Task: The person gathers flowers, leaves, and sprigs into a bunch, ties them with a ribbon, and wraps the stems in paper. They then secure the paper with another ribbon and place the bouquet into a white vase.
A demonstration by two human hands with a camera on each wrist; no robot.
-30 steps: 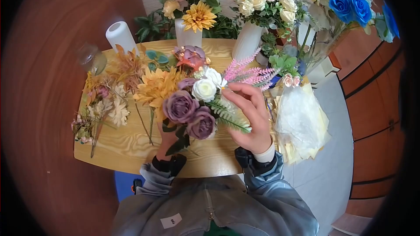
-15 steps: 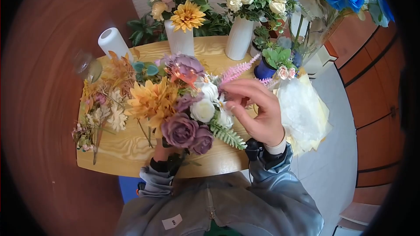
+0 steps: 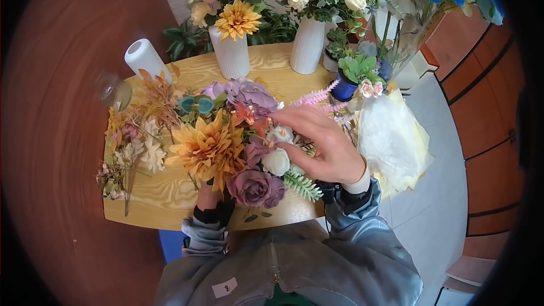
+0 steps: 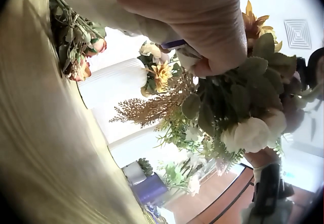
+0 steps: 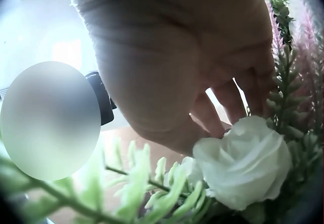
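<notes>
My left hand (image 3: pixel 208 197) grips the stems of a mixed bouquet of artificial flowers; its curled fingers show in the left wrist view, close over leafy stems (image 4: pixel 258 77). The bouquet has a big orange flower (image 3: pixel 207 148) on the left, a mauve rose (image 3: pixel 249 188) in front and a fern sprig (image 3: pixel 303 186) to the right. Bent over the bouquet's right side, my right hand (image 3: pixel 326 144) has thumb and fingers around a small white flower (image 3: pixel 280 134) with an orange centre. Close by its palm stands a white rose (image 5: pixel 243 163) in the right wrist view.
Loose dried-looking flowers (image 3: pixel 136 147) lie on the table's left. Behind stand a tipped-looking white vase (image 3: pixel 147 59), a flower-filled vase (image 3: pixel 229 54) and another (image 3: pixel 307 45). A blue pot (image 3: pixel 343 88) and wrapping sheets (image 3: pixel 391 141) are on the right.
The bouquet has turned and tilted, so the orange flower faces up more and the mauve roses sit lower. My right hand has moved from the white rose's edge to the small white flower.
</notes>
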